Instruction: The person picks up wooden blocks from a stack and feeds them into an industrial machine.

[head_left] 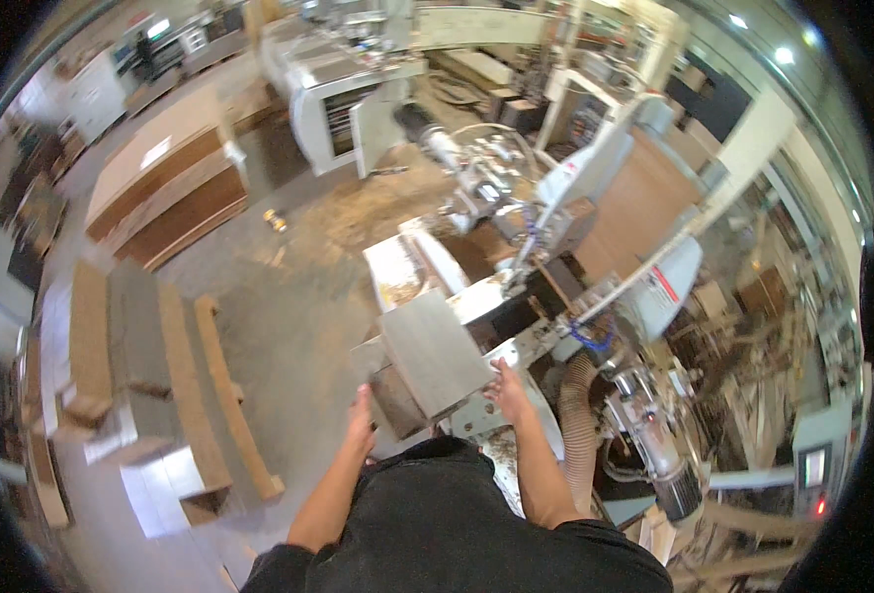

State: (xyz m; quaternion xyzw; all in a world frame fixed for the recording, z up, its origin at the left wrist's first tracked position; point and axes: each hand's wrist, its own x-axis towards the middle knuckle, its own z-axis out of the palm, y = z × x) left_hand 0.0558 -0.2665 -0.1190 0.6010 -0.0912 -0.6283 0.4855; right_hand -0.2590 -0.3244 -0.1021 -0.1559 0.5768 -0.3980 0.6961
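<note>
In front of my body lies a flat, grey-topped rectangular board or stack of boards (435, 348), with a brownish block (394, 397) under its left side. To the left of these, my left hand (361, 420) is held with its fingers stretched out and nothing in it. My right hand (506, 391) is at the right corner of the grey board, fingers apart; whether it touches the edge I cannot tell. The machine's pale metal bed (478, 299) runs just beyond the board.
On the right stands a large machine with motors (670, 465), a ribbed hose (577, 405) and a brown panel in its guard (634, 208). Stacks of long boards (185, 381) lie at left, with a big panel stack (165, 148) behind. Wood scraps (768, 366) fill the far right.
</note>
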